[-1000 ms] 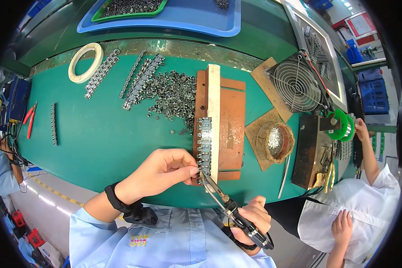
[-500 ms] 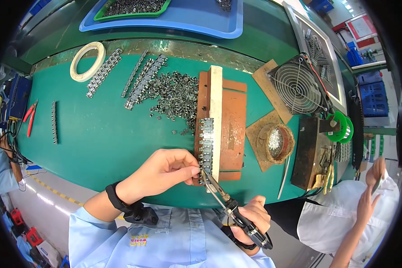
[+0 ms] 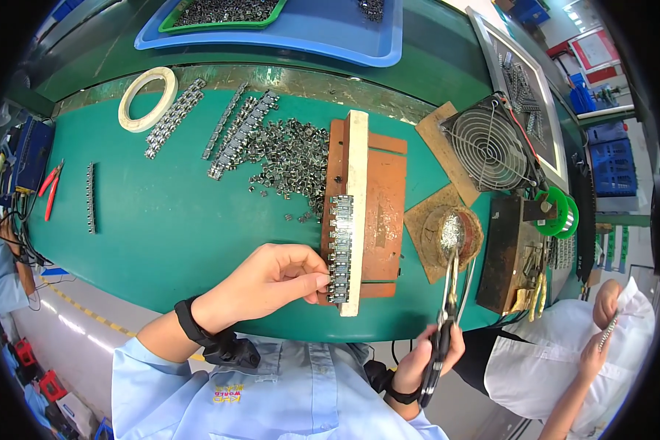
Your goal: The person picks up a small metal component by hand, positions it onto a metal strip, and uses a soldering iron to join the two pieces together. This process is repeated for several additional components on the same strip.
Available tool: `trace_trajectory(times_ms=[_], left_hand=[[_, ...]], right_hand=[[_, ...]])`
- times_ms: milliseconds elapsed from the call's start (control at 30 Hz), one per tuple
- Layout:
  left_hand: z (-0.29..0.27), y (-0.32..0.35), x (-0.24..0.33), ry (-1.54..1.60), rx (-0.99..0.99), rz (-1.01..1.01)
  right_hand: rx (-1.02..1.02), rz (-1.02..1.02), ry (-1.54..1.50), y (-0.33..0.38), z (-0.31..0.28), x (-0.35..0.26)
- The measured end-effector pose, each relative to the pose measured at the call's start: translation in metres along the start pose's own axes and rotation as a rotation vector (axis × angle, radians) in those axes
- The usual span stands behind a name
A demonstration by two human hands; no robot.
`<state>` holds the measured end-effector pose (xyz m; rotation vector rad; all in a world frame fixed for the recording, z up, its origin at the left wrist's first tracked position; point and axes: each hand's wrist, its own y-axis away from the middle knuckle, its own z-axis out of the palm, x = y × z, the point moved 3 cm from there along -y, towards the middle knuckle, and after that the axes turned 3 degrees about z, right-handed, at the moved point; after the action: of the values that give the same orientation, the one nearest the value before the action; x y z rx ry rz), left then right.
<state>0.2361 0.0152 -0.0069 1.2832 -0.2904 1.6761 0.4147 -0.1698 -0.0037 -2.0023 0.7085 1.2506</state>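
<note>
A strip of small dark circuit boards [image 3: 340, 249] stands against the white bar [image 3: 356, 147] of a brown fixture [image 3: 383, 213]. My left hand [image 3: 279, 279] is closed in a pinch at the strip's lower left edge; whatever sits between the fingertips is hidden. Off to the right, my right hand [image 3: 425, 359] grips the black handle of a soldering iron [image 3: 443, 334]. Its metal tip reaches into a round brown pot [image 3: 471, 253] with shiny silvery bits inside. The pot rests on a brown board [image 3: 427, 220].
Small metal parts [image 3: 290, 158] lie heaped left of the fixture, beside several strips [image 3: 242, 136] and a tape roll [image 3: 128, 103]. Red-handled pliers [image 3: 50, 194] lie far left. A fan [image 3: 488, 143] and green wire spool [image 3: 561, 213] stand right. Another person [image 3: 565, 345] is at lower right.
My right hand has swung the soldering iron right, from the strip's lower end to the round pot. My left hand stays at the strip. The other person's hands have moved lower.
</note>
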Motion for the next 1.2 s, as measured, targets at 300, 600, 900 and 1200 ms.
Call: trace_trajectory(times_ms=[300,600,900,1200], left_hand=[[0.001,0.001,0.003,-0.01,-0.001,-0.018],[0.003,0.001,0.006,-0.032,0.012,-0.028],[0.003,0.005,0.003,-0.039,-0.007,-0.07],[0.003,0.005,0.001,-0.034,-0.031,-0.04]], right_hand=[[-0.102,0.072,-0.215,-0.008,0.017,-0.009],[-0.195,-0.022,-0.11,-0.017,0.035,0.006],[-0.293,-0.106,-0.203,-0.018,0.017,-0.002],[-0.495,-0.324,-0.171,-0.016,0.006,-0.03]])
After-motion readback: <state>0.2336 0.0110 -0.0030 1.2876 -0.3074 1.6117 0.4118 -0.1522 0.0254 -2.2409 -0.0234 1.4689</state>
